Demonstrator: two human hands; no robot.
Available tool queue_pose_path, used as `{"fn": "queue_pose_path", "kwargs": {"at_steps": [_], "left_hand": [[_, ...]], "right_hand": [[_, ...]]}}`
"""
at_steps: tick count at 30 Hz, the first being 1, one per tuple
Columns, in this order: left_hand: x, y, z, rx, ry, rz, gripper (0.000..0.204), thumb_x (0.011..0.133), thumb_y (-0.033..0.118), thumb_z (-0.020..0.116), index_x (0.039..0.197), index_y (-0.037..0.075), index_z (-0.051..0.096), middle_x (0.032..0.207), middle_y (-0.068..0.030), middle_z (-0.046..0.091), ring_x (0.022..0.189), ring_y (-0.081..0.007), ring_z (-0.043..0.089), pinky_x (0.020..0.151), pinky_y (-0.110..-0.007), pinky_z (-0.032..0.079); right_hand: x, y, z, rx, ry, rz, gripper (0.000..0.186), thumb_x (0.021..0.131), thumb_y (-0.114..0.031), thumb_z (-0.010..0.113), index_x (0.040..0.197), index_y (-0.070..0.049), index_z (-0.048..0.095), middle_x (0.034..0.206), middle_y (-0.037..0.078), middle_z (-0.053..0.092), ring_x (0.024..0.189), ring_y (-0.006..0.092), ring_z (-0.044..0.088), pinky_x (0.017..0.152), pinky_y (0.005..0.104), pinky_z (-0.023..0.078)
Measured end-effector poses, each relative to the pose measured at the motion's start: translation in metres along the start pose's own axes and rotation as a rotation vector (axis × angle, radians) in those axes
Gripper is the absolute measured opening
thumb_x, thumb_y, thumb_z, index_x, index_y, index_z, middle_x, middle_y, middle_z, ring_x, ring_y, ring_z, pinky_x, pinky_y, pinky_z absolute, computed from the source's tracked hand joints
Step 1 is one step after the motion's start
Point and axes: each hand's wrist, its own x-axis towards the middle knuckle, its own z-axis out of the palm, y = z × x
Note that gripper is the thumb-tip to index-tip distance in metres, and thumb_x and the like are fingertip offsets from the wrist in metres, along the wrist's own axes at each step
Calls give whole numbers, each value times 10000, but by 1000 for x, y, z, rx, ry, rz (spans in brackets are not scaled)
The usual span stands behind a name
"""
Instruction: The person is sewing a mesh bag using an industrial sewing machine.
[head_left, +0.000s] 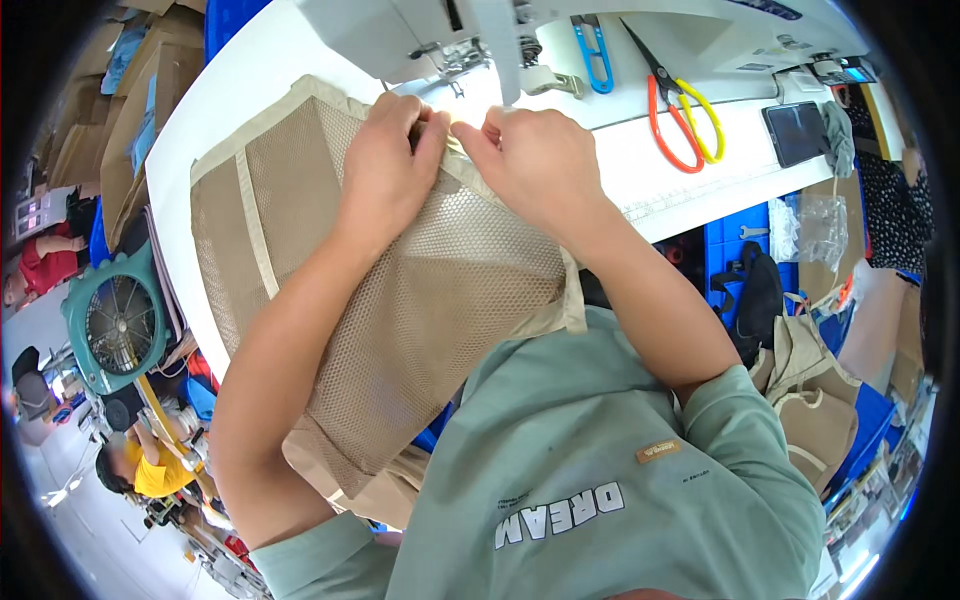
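Note:
A beige mesh fabric piece (455,255) with light binding along its edges lies over the table's front and hangs down toward my lap. My left hand (393,155) is closed on its bound edge, thumb and fingers together, just in front of the sewing machine's (465,60) needle area. Close beside it, my right hand (540,160) pinches the same edge between thumb and fingers. The fingertips of both hands nearly meet under the machine's lamp. Bright glare hides the exact spot between them and the presser foot.
Right of the machine lie blue thread snips (592,55) and scissors (684,120) with red and yellow handles. A dark phone (797,135) rests near the table's right end. A green fan (118,318) stands at left, near cardboard boxes (150,110). Blue bins (735,245) sit below right.

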Motion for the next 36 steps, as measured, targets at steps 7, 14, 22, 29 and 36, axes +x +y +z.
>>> {"fn": "queue_pose_path", "kwargs": {"at_steps": [7, 14, 22, 29, 36], "left_hand": [[1, -6, 2, -51, 10, 6, 237, 973, 255, 718, 959, 20, 697, 947, -112, 688, 787, -311, 690, 704, -418, 542], [6, -2, -4, -279, -86, -197, 238, 1019, 236, 718, 968, 5, 692, 779, -29, 637, 694, -104, 542, 652, -293, 470], [8, 1, -2, -142, -89, -122, 235, 995, 221, 720, 945, -5, 683, 790, -35, 639, 707, -106, 566, 669, -296, 479], [21, 17, -7, 61, -189, -159, 218, 899, 223, 680, 874, 8, 705, 865, -198, 728, 809, -393, 707, 740, -478, 555], [27, 21, -10, 27, -243, -251, 218, 887, 208, 687, 860, -9, 691, 866, -209, 730, 795, -378, 714, 738, -476, 554]], "right_hand": [[-3, 1, 2, 22, -3, 1, 355, 977, -354, 662, 816, -48, 743, 735, 152, 728, 727, 360, 733, 674, 479, 582], [16, 7, -14, 73, -36, 143, 360, 986, -362, 650, 843, -58, 780, 764, 142, 740, 765, 350, 733, 717, 474, 587], [12, 0, -6, -1, -17, 38, 332, 954, -338, 653, 843, -50, 776, 796, 148, 749, 792, 337, 739, 742, 473, 591], [10, 4, -6, -125, -16, 9, 310, 954, -314, 666, 863, -33, 763, 817, 153, 751, 783, 340, 739, 694, 484, 587], [1, 8, 14, -52, 247, -120, 195, 948, -289, 753, 928, -111, 676, 793, 39, 728, 649, 271, 720, 572, 414, 565]]}}
